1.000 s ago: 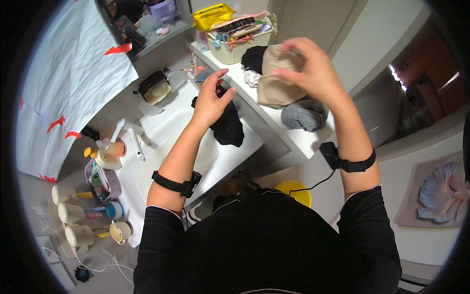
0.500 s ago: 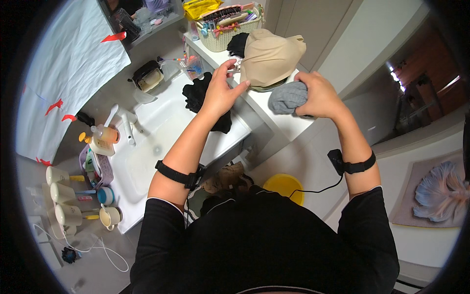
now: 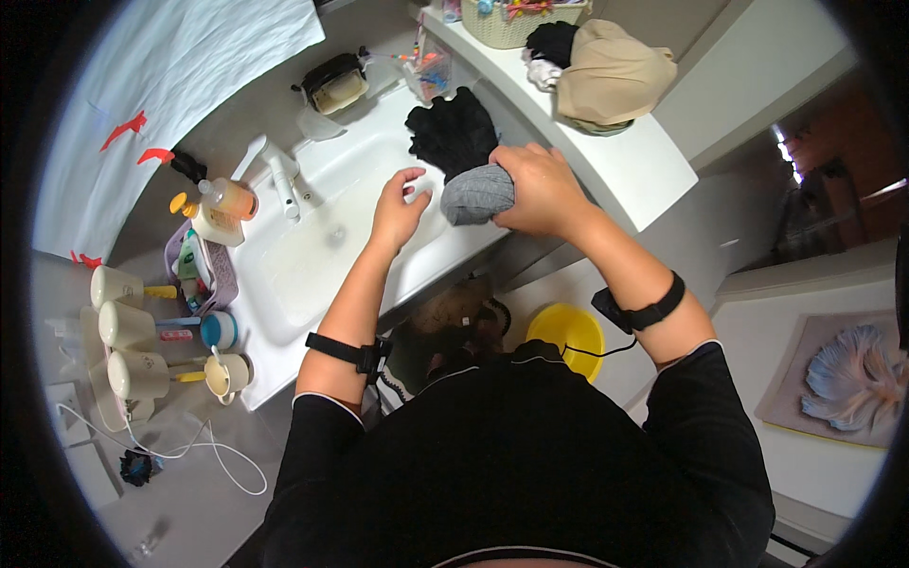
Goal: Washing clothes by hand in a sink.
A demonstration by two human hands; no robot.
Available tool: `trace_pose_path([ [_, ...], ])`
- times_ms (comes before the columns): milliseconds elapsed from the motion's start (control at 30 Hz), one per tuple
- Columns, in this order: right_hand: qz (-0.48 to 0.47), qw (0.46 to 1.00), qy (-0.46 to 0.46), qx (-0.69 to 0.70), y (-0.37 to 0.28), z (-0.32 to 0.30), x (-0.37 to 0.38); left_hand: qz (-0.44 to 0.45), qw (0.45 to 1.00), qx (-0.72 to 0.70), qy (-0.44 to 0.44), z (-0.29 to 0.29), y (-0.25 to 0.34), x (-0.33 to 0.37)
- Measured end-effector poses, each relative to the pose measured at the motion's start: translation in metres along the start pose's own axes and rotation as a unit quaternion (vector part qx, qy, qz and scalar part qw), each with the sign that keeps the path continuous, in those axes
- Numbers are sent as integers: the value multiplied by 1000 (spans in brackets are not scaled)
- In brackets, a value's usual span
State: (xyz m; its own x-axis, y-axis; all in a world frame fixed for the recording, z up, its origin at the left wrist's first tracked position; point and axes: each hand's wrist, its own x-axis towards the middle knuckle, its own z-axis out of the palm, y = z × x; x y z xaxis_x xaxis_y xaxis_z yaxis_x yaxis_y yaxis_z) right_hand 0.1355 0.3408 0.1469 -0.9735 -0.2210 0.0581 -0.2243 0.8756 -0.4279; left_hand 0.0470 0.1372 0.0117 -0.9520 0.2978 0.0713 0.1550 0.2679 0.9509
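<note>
My right hand (image 3: 542, 192) is closed round a bundled grey cloth item (image 3: 478, 196), perhaps a cap or folded garment, held over the front edge of the white sink (image 3: 275, 327). My left hand (image 3: 399, 210) hovers above the basin, its fingers apart and nothing in them. Just beyond the grey bundle, a crumpled black cloth (image 3: 453, 131) lies on the sink's right rim. Farther back on the white counter (image 3: 653, 175) rests a beige cloth item (image 3: 615, 71), with a small black cloth (image 3: 551, 44) and a white one (image 3: 543, 75) beside it.
A white faucet (image 3: 276, 180) stands at the sink's back. Pump bottles (image 3: 220, 210), a basket of small items (image 3: 204, 270) and hanging cups (image 3: 133, 327) line the left. A woven basket (image 3: 502, 28) sits on the counter. Below, a yellow basin (image 3: 568, 336) stands on the floor.
The grey bundle has left the counter and moved left to the sink's edge in my right hand. My left hand has drawn back from beside the beige cloth to over the basin.
</note>
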Motion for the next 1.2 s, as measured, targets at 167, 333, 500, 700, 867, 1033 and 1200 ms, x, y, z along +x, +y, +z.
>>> trace_pose_path([
  [167, 49, 962, 42, -264, 67, 115, 6, -60, 997, 37, -17, -18, -37, -33],
  [333, 114, 972, -69, -193, 81, 146, 0, -103, 990, 73, -60, -17, -46, -52],
  [500, 122, 984, -61, -118, 59, 113, 6, -91, 988, 88, -89, -14, -39, -48],
  [700, -172, 936, 282, -122, 18, 35, 13, -38, 990, 67, -118, -12, -13, -24],
  [867, 97, 857, 442, -245, 39, -50, 20, 10, 991, 45, -126, 0, 13, -6],
  [1033, 259, 898, 341, -105, 92, -68, 35, 45, 990, 23, -128, 11, 30, 3],
  [1200, 269, 925, 267, 38, 114, -72, 36, 48, 990, -10, -130, 15, 37, 6],
])
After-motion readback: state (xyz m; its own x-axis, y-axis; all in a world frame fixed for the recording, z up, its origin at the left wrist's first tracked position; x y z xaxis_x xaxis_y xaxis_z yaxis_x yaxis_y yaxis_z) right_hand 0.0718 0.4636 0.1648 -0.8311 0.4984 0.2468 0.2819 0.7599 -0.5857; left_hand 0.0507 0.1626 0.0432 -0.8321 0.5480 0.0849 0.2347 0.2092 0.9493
